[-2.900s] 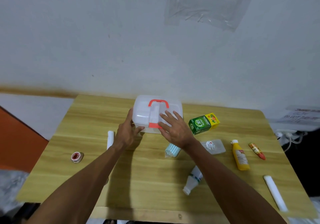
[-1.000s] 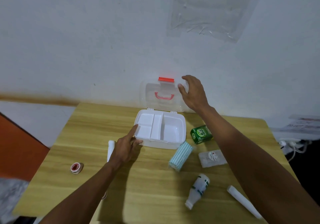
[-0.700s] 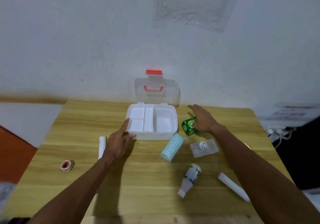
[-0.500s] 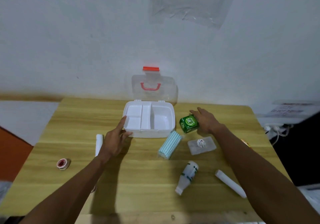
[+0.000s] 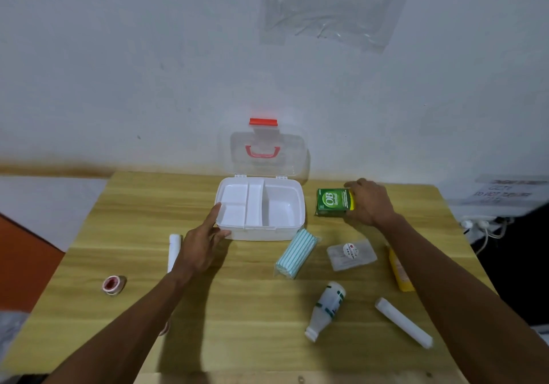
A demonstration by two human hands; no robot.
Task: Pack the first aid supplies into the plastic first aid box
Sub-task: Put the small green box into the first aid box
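The white plastic first aid box (image 5: 261, 233) stands open near the table's back edge, its clear lid (image 5: 292, 157) with a red handle upright against the wall. Its compartments hold nothing. My left hand (image 5: 202, 244) rests against the box's front left corner with fingers straight. My right hand (image 5: 370, 205) grips the green carton (image 5: 332, 200) just right of the box. On the table lie a striped blue pack (image 5: 295, 253), a clear sachet (image 5: 352, 254), a white bottle (image 5: 326, 309), two white rolls (image 5: 402, 321) (image 5: 173, 250), a red tape roll (image 5: 112, 284) and a yellow tube (image 5: 399, 273).
The wooden table (image 5: 237, 309) ends at a white wall behind the box. Cables and a power strip (image 5: 481, 224) hang off the right side. An orange surface (image 5: 20, 253) lies beyond the left edge. My right forearm covers part of the yellow tube.
My right hand lifted the lid open, let it go, then dropped to the green carton and took hold of it. My left hand stayed at the box's front left corner.
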